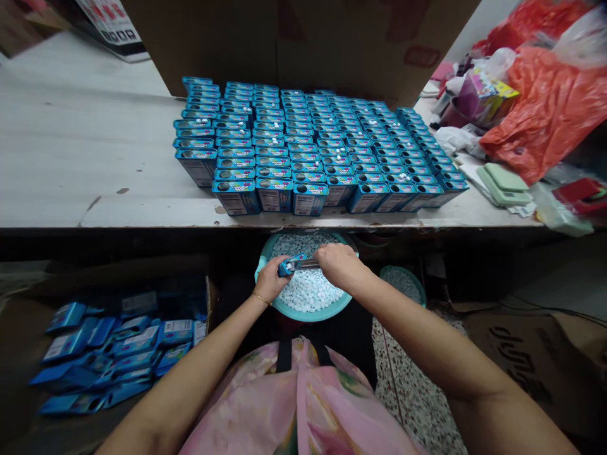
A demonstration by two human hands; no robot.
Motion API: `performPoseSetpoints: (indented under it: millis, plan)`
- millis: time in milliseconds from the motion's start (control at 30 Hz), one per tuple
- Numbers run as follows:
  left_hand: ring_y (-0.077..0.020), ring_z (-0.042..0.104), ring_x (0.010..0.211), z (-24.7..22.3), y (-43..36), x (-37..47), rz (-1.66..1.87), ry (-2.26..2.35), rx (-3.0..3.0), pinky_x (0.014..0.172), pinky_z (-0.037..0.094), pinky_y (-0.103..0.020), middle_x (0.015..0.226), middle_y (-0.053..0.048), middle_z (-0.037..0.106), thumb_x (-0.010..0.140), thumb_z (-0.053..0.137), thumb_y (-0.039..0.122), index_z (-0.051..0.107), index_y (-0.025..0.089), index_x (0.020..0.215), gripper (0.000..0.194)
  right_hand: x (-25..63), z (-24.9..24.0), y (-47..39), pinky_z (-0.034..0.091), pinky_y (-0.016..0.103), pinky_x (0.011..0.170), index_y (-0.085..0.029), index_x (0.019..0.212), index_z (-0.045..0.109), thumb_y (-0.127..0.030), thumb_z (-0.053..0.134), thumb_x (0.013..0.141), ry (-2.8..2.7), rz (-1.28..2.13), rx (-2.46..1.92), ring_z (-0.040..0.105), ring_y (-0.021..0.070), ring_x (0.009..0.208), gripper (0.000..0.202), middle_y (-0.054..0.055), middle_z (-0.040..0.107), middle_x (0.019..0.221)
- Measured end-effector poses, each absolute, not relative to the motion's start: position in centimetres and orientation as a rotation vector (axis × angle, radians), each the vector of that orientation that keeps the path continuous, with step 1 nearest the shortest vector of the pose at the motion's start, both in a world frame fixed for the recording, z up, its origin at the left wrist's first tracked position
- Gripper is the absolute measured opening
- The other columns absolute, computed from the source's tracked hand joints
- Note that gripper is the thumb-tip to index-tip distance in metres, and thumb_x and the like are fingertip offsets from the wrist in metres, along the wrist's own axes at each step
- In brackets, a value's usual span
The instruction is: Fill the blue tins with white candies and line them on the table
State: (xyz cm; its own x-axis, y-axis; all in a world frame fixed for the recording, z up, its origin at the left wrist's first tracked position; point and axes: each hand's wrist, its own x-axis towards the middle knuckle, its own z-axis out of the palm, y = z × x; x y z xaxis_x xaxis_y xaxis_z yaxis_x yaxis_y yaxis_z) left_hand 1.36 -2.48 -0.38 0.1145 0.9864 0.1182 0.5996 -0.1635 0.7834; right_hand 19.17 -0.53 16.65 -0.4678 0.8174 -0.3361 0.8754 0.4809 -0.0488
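My left hand (271,282) is closed around a small blue candy box (285,268) and holds it tilted over a turquoise basin (327,316). White pieces show at the box's opening. In my right hand (339,262) is a narrow, shiny scoop (307,265), its far end at the box's opening. What lies inside the scoop is too small to make out. Beneath both hands, the basin is filled with small white candies (310,294) that look like mints or coated gum. The basin sits near my lap, just in front of the table edge.
Rows of upright blue candy boxes (310,197) stand on the white table (85,158) before a large cardboard sheet (332,44). A carton at left holds more blue boxes (137,341). A second basin (403,284), a green scale (505,183) and red plastic bags (545,114) are at right.
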Motion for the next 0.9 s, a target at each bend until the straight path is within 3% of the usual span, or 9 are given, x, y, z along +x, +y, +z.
performPoseSetpoints:
  millis: [133, 300, 433, 533, 733, 900]
  plan:
    - [-0.0185, 0.057, 0.093, -0.4, -2.6, 0.4, 0.974, 1.532, 1.76, 0.086, 0.041, -0.031, 0.101, -0.005, 0.061, 0.065, 0.06, 0.029, 0.055, 0.019, 0.104, 0.04, 22.2, 15.4, -0.6, 0.04, 0.026, 0.072, -0.02, 0.091, 0.06, -0.012, 0.036, 0.079, 2.445, -0.284, 1.509, 0.055, 0.0179, 0.09, 0.028, 0.008, 0.059, 0.095]
    - [-0.0171, 0.059, 0.082, -0.3, -2.9, -1.4, 1.121, 1.587, 1.521, 0.081, 0.044, -0.032, 0.089, -0.003, 0.063, 0.063, 0.064, 0.036, 0.055, 0.017, 0.102, 0.045, 26.3, 7.6, -0.8, 0.038, 0.025, 0.075, -0.021, 0.092, 0.061, -0.011, 0.037, 0.08, 2.182, -0.487, 1.774, 0.054, 0.0169, 0.092, 0.029, 0.008, 0.059, 0.097]
    - [-0.0163, 0.059, 0.078, -0.3, -2.7, -1.9, 1.183, 1.576, 1.366, 0.077, 0.046, -0.03, 0.086, -0.003, 0.063, 0.06, 0.067, 0.036, 0.055, 0.015, 0.1, 0.047, 23.4, 0.6, -1.6, 0.037, 0.025, 0.079, -0.014, 0.094, 0.062, -0.008, 0.034, 0.08, 2.128, -0.696, 1.939, 0.052, 0.0174, 0.095, 0.032, 0.012, 0.06, 0.101]
    - [-0.017, 0.059, 0.078, -0.5, -2.4, -2.0, 1.211, 1.601, 1.273, 0.077, 0.046, -0.031, 0.086, -0.003, 0.063, 0.058, 0.068, 0.037, 0.056, 0.015, 0.097, 0.047, 19.5, -2.6, -2.0, 0.037, 0.021, 0.08, -0.014, 0.102, 0.061, -0.008, 0.036, 0.079, 2.198, -0.857, 1.977, 0.052, 0.0159, 0.096, 0.034, 0.008, 0.061, 0.104]
    - [-0.0172, 0.06, 0.076, -0.5, -2.3, -3.1, 1.267, 1.621, 1.101, 0.075, 0.048, -0.033, 0.087, -0.005, 0.064, 0.057, 0.069, 0.037, 0.058, 0.013, 0.091, 0.043, 18.4, -3.9, -1.6, 0.041, 0.022, 0.08, -0.013, 0.098, 0.063, -0.008, 0.041, 0.076, 2.324, -1.197, 2.046, 0.056, 0.0139, 0.09, 0.032, 0.004, 0.065, 0.098]
    - [-0.0168, 0.06, 0.076, 0.6, -2.2, -3.4, 1.257, 1.703, 1.28, 0.075, 0.047, -0.031, 0.085, -0.003, 0.064, 0.056, 0.069, 0.037, 0.057, 0.014, 0.095, 0.047, 22.5, -1.3, -1.1, 0.044, 0.026, 0.075, -0.016, 0.093, 0.066, -0.011, 0.045, 0.074, 2.394, -1.382, 2.08, 0.059, 0.0149, 0.082, 0.029, 0.005, 0.066, 0.09]
